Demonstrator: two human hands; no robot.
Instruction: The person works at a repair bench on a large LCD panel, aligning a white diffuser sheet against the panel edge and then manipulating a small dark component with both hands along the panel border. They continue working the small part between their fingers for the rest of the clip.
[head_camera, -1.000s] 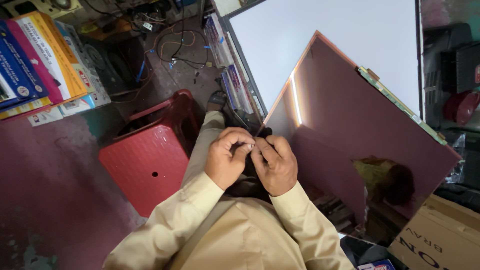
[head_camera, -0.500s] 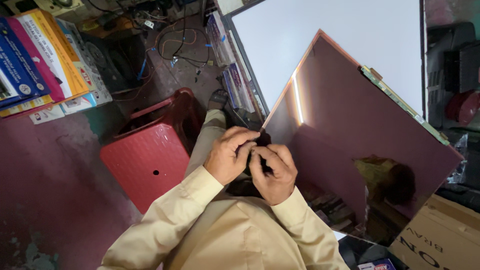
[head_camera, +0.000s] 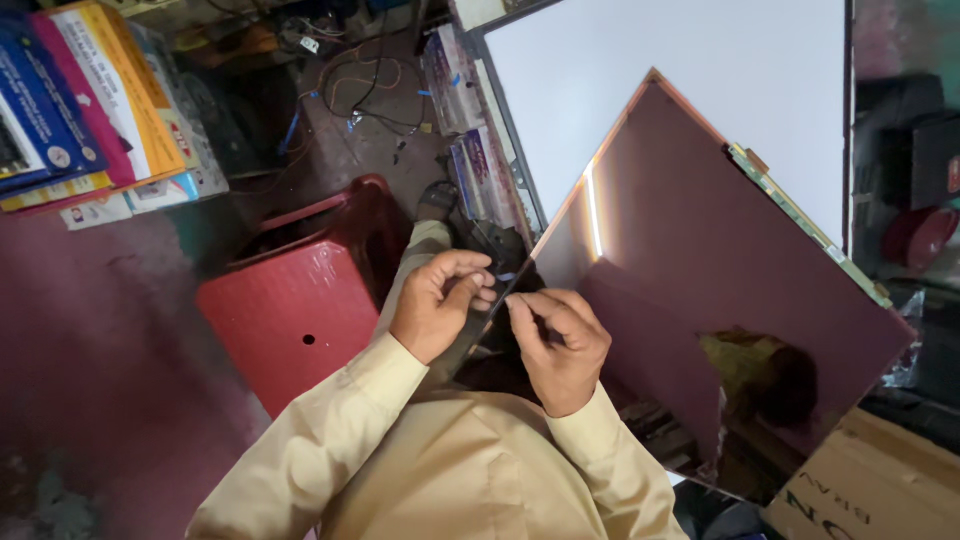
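Observation:
My left hand (head_camera: 440, 305) and my right hand (head_camera: 558, 345) are held close together in front of my chest. Between their fingertips runs a thin dark strip (head_camera: 478, 325), like tape or film, pinched by both hands. It sits at the lower left corner of a large dark reflective panel (head_camera: 720, 270) that leans tilted at my right. Behind the panel stands a big white backlit sheet (head_camera: 690, 90) in a dark frame. Both arms wear beige sleeves.
A red plastic stool (head_camera: 290, 310) stands left of my hands. Stacked coloured boxes (head_camera: 90, 110) lie at the top left. Tangled wires (head_camera: 370, 90) cover the floor at the top. A cardboard box (head_camera: 880, 480) sits at the bottom right.
My hands have drawn slightly apart, and the dark strip now shows stretched between them. The view has shifted a little; the panel and stool have not moved.

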